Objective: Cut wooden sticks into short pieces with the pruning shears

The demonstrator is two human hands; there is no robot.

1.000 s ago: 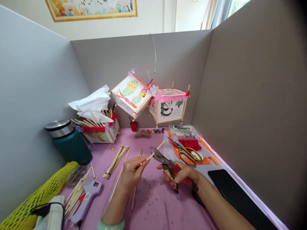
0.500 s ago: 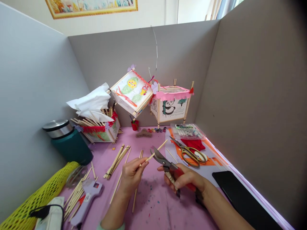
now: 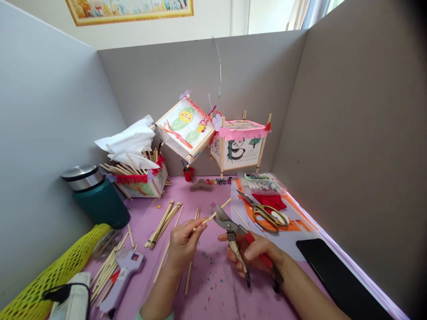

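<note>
A thin pale wooden stick (image 3: 204,220) and steel pruning shears (image 3: 231,231), both held up in the air.
The stick is straight, slim and unpainted; its near end is pinched in the left hand (image 3: 182,249), and it slants up and away to the right, past the tips of the shears (whether it touches the steel is hard to tell from this view). The shears sit in the right hand (image 3: 255,257), their grey curved blades parted and pointing up and to the left, with a dark pivot at the middle. One handle is bright red, the other pale, and both end in dark tips.
</note>
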